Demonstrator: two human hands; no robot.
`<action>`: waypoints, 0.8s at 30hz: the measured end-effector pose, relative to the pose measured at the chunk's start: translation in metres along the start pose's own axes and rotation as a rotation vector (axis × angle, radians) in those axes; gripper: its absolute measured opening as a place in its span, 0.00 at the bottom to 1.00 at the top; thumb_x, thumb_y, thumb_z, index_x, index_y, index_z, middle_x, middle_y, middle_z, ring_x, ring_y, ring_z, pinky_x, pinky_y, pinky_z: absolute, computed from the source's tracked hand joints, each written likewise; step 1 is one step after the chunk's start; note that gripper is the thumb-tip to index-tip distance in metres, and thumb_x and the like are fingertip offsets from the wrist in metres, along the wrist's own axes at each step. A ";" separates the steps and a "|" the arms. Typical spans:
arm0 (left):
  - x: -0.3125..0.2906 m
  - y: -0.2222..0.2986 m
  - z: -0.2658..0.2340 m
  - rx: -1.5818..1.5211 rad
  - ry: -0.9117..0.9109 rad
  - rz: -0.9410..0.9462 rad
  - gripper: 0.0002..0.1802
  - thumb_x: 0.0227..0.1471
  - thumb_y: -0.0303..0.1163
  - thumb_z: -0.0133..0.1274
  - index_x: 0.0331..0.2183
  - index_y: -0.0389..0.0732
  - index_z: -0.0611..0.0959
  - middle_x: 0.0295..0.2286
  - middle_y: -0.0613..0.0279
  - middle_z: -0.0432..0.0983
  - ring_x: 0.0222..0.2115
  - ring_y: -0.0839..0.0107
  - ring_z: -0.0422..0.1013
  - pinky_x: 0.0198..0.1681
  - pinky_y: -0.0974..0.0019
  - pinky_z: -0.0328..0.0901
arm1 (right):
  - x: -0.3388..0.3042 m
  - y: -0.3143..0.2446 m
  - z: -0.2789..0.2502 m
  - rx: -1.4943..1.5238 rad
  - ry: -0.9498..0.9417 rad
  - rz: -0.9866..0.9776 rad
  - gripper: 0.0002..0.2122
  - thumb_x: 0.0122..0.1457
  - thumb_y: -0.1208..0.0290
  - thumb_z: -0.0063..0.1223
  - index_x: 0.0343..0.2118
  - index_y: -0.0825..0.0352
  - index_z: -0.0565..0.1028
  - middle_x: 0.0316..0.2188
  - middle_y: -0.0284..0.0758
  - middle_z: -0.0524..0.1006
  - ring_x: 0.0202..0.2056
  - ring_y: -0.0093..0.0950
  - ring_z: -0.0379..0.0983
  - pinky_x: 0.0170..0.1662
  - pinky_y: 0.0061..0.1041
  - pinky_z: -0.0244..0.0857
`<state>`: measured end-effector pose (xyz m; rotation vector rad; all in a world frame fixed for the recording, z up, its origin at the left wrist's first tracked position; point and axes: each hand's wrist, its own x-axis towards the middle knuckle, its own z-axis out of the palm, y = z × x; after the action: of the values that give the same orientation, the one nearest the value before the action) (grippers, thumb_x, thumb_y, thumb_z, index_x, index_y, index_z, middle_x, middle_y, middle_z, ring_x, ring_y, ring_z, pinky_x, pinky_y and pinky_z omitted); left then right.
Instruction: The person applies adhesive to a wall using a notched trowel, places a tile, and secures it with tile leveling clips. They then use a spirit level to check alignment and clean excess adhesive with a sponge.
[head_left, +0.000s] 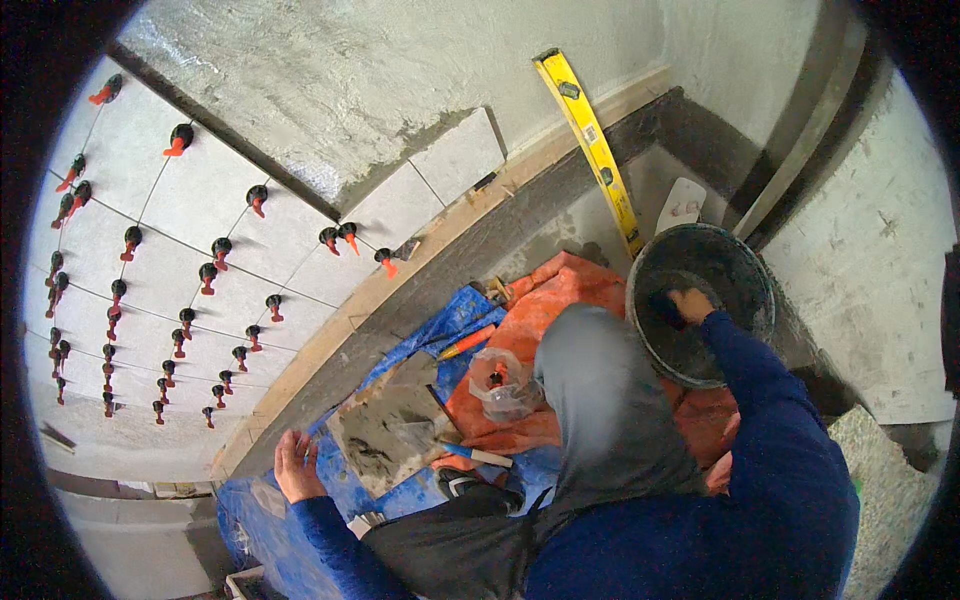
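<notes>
My right hand (690,304) is down inside a round black bucket (652,338) on the right. Its fingers are closed at the edge of a dark lump whose kind I cannot make out. My left hand (296,466) is raised at the lower left, near the wooden strip below the tiled wall. Its fingers are stretched out and it holds nothing. White tiles (205,180) cover the wall on the left, with several black and red tile levelling clips (221,250) at their joints. Two part-width tiles (458,157) continue the lowest row to the right.
A yellow spirit level (590,140) leans on the wall beside the bucket. Before my knees lie a mortar-smeared board (390,425), a blue-and-white-handled tool (476,455) and a clear plastic bag (503,385). Blue (290,520) and orange (560,290) tarps spread beneath. A wooden strip (330,325) runs along the wall.
</notes>
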<state>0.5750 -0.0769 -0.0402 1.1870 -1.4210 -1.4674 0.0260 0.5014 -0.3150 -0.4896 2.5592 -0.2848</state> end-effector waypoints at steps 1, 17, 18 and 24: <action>-0.002 0.003 0.005 0.022 -0.050 0.015 0.21 0.60 0.42 0.56 0.49 0.38 0.79 0.46 0.58 0.78 0.46 0.64 0.75 0.48 0.60 0.70 | -0.011 0.003 -0.011 0.000 0.097 -0.068 0.28 0.59 0.49 0.58 0.54 0.66 0.75 0.47 0.56 0.77 0.46 0.50 0.77 0.47 0.43 0.72; -0.016 0.002 0.055 0.091 -0.191 0.072 0.15 0.61 0.39 0.58 0.43 0.38 0.82 0.40 0.63 0.79 0.41 0.70 0.77 0.42 0.66 0.71 | -0.095 -0.034 -0.059 1.474 0.292 0.177 0.19 0.57 0.77 0.55 0.52 0.69 0.72 0.36 0.37 0.78 0.28 0.29 0.75 0.23 0.23 0.65; -0.018 0.001 0.055 0.101 -0.207 0.098 0.15 0.61 0.39 0.58 0.43 0.38 0.82 0.40 0.63 0.79 0.41 0.70 0.77 0.42 0.67 0.71 | -0.094 -0.034 -0.062 1.461 0.275 0.186 0.18 0.56 0.77 0.57 0.51 0.69 0.72 0.36 0.37 0.78 0.29 0.28 0.75 0.22 0.23 0.64; -0.017 -0.004 0.054 0.211 -0.202 0.076 0.18 0.61 0.40 0.57 0.46 0.37 0.81 0.43 0.62 0.78 0.42 0.69 0.76 0.42 0.65 0.70 | -0.088 -0.038 -0.064 1.369 0.343 0.172 0.16 0.52 0.75 0.66 0.43 0.69 0.75 0.33 0.35 0.79 0.30 0.27 0.77 0.28 0.28 0.71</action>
<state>0.5284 -0.0451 -0.0448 1.1207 -1.7747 -1.4447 0.0737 0.5084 -0.2107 0.3288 2.0019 -1.9351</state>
